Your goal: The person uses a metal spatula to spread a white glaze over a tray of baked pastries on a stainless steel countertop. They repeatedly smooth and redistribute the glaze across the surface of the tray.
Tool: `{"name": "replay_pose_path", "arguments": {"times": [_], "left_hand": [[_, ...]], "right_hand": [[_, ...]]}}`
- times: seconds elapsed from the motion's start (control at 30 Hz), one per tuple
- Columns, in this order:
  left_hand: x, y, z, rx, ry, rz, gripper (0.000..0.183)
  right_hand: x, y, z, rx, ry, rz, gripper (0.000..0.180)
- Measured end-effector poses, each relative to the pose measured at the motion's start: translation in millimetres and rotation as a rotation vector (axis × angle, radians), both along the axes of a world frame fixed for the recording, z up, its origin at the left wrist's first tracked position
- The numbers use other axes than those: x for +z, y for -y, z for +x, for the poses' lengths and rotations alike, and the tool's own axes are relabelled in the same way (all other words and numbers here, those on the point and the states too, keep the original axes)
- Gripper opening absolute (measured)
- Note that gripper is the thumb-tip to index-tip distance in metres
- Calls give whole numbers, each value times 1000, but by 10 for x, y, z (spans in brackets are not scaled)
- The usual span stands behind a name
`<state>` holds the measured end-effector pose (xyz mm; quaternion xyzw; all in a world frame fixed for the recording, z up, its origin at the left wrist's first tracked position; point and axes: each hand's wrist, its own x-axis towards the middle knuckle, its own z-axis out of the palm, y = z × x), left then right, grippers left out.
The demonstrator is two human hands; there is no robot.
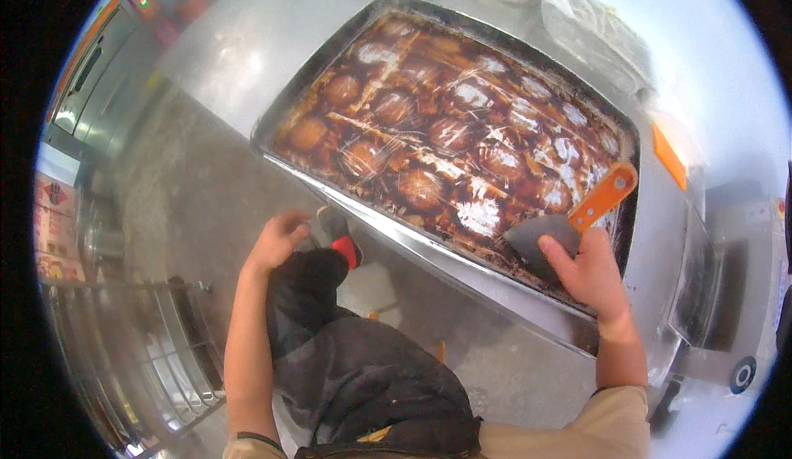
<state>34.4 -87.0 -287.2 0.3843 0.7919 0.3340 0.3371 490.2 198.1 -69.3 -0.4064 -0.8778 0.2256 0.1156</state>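
Observation:
A large dark metal baking tray (330, 51) lies on the steel table, covered with glossy brown, burnt-looking residue (396, 109) marked by rounds and pale scrape streaks. Over its near right corner, my right hand (591, 270) holds a scraper (547, 239) with a grey blade and an orange handle. The thumb rests on the blade, while the handle points away towards the tray's right side. My left hand (281, 239) hangs loosely curled beyond the tray's near edge, over the floor, with nothing seen in it.
The steel table (229, 69) extends around the tray. Clear plastic bags (591, 32) lie behind it; an orange flat piece (669, 156) stands at the right. A grey machine (736, 273) is on the right. A metal rack (167, 360) stands at lower left, an oven-like steel unit (93, 81) at upper left.

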Motion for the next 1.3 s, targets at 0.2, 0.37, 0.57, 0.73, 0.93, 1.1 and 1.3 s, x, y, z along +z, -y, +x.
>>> {"name": "replay_pose_path", "arguments": {"times": [0.2, 0.37, 0.57, 0.73, 0.93, 1.1, 1.3], "left_hand": [[-45, 14, -10, 25, 45, 21, 35], [-11, 19, -1, 11, -11, -13, 35], [57, 5, 22, 18, -12, -19, 36], [80, -8, 39, 30, 2, -34, 36], [73, -2, 41, -1, -48, -38, 37], [41, 12, 18, 24, 29, -9, 37], [-10, 30, -15, 3, -9, -15, 36]], "right_hand": [[11, 26, -41, 53, -231, 9, 36], [4, -10, 0, -11, -117, -63, 36], [-78, -27, 30, 56, -170, -6, 39], [-59, -58, 29, -40, -90, -58, 39], [-68, -11, -8, 49, -208, 29, 37], [-1, 7, -2, 51, -135, -8, 35], [-6, 11, -66, -46, -173, -18, 32]]}}
